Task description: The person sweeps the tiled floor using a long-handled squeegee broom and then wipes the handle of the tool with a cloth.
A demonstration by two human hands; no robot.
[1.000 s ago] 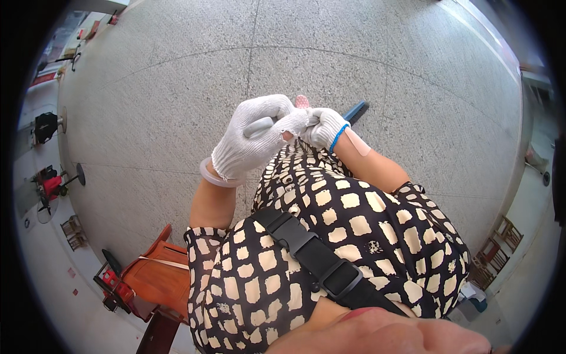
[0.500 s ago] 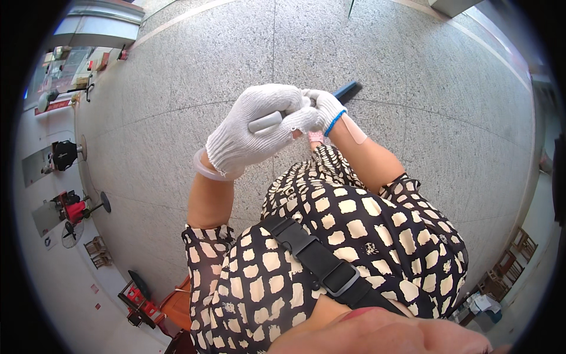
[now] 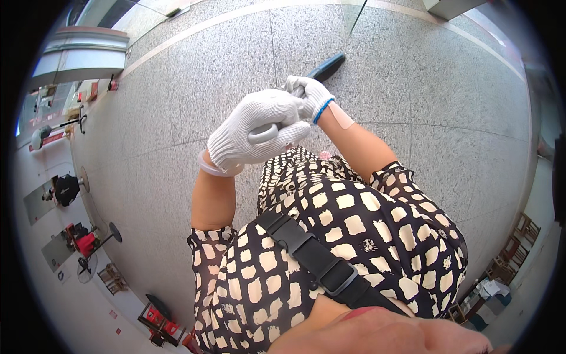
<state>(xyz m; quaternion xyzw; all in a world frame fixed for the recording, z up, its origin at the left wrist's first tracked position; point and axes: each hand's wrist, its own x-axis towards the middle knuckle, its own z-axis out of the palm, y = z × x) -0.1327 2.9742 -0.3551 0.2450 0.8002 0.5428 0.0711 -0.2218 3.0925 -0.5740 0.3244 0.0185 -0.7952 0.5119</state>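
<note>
Both my hands wear white knitted gloves. My left hand (image 3: 254, 127) is closed round the top end of a light grey handle, whose rounded tip (image 3: 263, 134) sticks out of the fist toward me. A little farther off and to the right, my right hand (image 3: 311, 98), its glove cuff edged in blue, is wrapped round the same handle lower down. Beyond it shows the long blue and dark head (image 3: 328, 67) of what looks like a broom, close to the floor. Most of the handle is hidden by my gloves.
Speckled grey stone floor (image 3: 194, 76) with thin joints spreads around me. Standing fans (image 3: 114, 232) and small wooden stools (image 3: 112, 278) line the left wall. Wooden chairs (image 3: 516, 248) stand at the right. A thin upright edge (image 3: 358, 16) and a pillar base (image 3: 451, 7) are at the far side.
The broom head has moved away from me and a little left. My right hand has shifted left with the handle. My left hand keeps its grip, and the whole view has turned slightly.
</note>
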